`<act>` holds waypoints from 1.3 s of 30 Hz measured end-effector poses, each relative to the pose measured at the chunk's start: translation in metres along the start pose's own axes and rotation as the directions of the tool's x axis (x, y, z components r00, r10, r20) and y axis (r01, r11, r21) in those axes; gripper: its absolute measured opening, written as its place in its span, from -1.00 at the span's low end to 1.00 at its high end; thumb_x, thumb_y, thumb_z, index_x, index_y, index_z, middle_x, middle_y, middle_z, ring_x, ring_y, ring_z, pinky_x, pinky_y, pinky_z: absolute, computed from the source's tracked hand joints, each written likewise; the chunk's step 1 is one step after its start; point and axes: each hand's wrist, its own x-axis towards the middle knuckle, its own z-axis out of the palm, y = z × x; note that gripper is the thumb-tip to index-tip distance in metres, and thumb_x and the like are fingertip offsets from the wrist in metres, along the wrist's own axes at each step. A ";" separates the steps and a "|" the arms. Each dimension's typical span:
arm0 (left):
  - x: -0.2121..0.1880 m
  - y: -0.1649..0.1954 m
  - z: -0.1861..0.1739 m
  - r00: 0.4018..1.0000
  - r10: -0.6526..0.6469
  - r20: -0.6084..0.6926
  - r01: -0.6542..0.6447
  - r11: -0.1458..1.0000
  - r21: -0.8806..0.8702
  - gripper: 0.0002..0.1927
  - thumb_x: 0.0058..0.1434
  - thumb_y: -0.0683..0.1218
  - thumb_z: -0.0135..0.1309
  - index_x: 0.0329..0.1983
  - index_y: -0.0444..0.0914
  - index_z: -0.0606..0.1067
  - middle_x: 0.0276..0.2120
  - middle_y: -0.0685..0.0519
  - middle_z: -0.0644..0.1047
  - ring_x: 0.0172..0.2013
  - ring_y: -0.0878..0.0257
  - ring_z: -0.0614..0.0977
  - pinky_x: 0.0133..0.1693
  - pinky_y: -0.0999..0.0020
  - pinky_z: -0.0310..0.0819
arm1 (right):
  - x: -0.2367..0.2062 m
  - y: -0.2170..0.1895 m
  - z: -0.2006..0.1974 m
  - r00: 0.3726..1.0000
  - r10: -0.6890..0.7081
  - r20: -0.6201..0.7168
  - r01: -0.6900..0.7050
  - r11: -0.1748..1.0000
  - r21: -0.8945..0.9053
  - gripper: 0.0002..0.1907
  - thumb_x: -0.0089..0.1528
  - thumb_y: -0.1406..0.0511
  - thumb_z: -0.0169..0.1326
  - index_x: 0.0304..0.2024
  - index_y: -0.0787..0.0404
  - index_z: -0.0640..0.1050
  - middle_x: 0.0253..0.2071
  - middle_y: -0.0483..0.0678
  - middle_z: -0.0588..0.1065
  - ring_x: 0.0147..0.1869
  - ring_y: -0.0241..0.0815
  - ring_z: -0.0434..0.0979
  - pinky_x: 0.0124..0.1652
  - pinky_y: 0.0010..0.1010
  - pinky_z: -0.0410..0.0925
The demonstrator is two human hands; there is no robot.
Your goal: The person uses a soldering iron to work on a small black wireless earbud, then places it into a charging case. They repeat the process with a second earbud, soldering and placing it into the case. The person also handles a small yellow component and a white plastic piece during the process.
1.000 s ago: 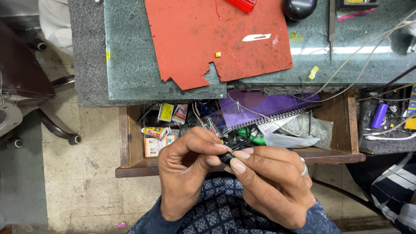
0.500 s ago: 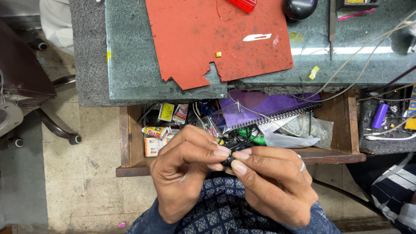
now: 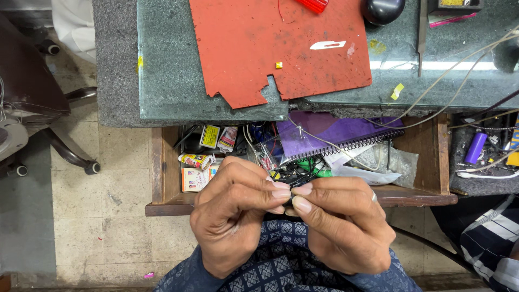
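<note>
Both hands pinch one tiny dark part between fingertips, over my lap, just at the front edge of the open wooden drawer. Left hand and right hand fingers closed tight on it, tips touching; part mostly hidden, kind unclear. Risk: a slip drops it into the black wire tangle in the drawer or onto the tiled floor. Drawer crowded, purple spiral notebook behind. Farther, grey stone desk with red sheet has open room.

Yellow-labelled black packet, red-white packet, small tube, orange box, drawer's left end
</note>
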 end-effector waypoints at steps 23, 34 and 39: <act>-0.004 -0.027 -0.016 0.934 -0.347 0.085 0.352 0.850 -0.393 -0.78 0.30 -0.32 0.21 0.02 -0.36 0.58 -0.06 -0.08 0.65 -0.01 0.24 0.69 0.08 0.38 0.61 | 0.002 0.007 0.019 0.978 0.198 0.069 -0.200 0.979 0.029 -0.63 0.18 0.55 0.31 0.01 0.33 0.53 -0.07 0.08 0.58 0.03 -0.08 0.65 0.01 -0.43 0.52; -0.003 -0.029 -0.025 0.934 -0.276 0.227 0.355 0.800 -0.485 -0.75 0.34 -0.23 0.22 0.07 -0.34 0.53 0.06 -0.09 0.60 0.12 0.21 0.63 0.24 0.30 0.55 | 0.001 0.006 0.013 0.998 0.005 0.065 0.004 0.990 -0.141 -0.71 0.15 0.57 0.33 -0.12 0.32 0.58 -0.22 0.00 0.59 -0.06 -0.11 0.66 -0.05 -0.37 0.56; -0.003 -0.026 -0.027 0.969 -0.176 0.173 0.216 0.944 -0.249 -0.73 0.27 -0.25 0.27 0.02 -0.34 0.54 0.07 -0.07 0.52 0.11 0.23 0.59 0.20 0.35 0.52 | 0.002 0.003 0.010 0.993 -0.024 0.117 0.045 0.982 -0.184 -0.72 0.08 0.57 0.31 -0.17 0.30 0.61 -0.21 -0.02 0.59 -0.06 -0.08 0.64 -0.06 -0.32 0.53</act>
